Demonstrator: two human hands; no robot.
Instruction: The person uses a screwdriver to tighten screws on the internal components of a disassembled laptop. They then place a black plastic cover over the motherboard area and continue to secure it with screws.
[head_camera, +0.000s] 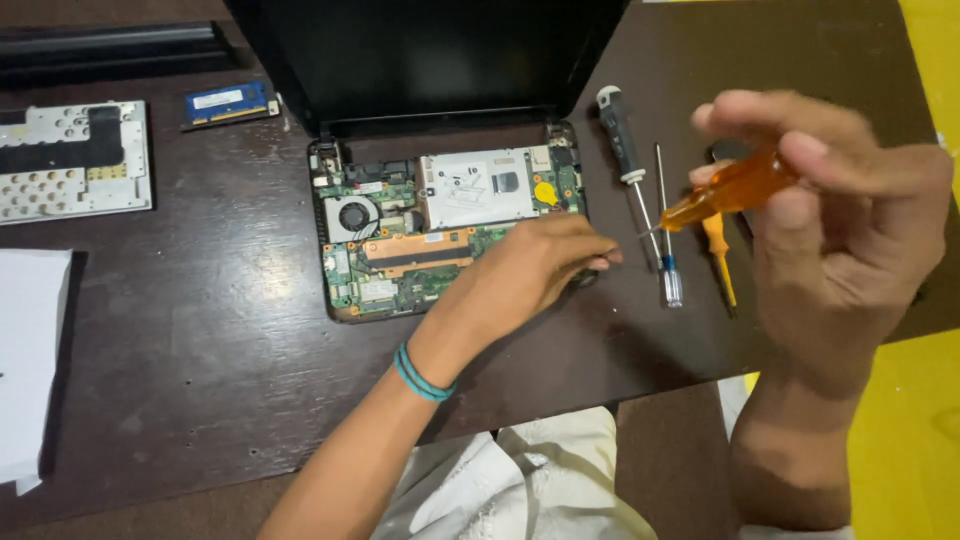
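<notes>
Right hand (850, 220) hovers above dark wooden table (200, 340), yellow floor (910, 420).

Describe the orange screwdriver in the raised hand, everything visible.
The orange screwdriver has a translucent amber handle, plastic by its look, and a thin metal shaft ending near the left hand. The right hand holds it in the air, pinched between thumb and fingers, tilted with the tip pointing down-left. It hangs above the dark wooden table, right of the opened laptop, over three other screwdrivers lying there. The tip's type is too small to tell.
</notes>
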